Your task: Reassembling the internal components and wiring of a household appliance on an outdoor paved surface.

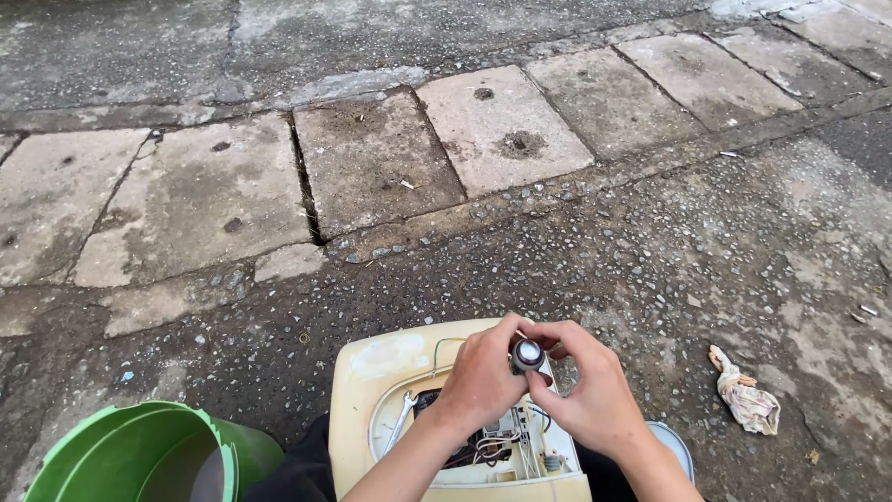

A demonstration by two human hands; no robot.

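Observation:
Both my hands meet over a cream-coloured appliance casing (372,367) that lies opened at the bottom of the head view. My left hand (483,376) and my right hand (590,390) together grip a small dark cylindrical part with a shiny round metal end (528,354). Inside the opened casing I see wires and small components (502,442). A metal spanner (401,418) rests in the casing, left of my left wrist.
A green plastic bucket (139,455) stands at the bottom left. A crumpled dirty rag (746,395) lies on the gravelly ground to the right. Concrete paving slabs (372,158) run across the upper part of the view.

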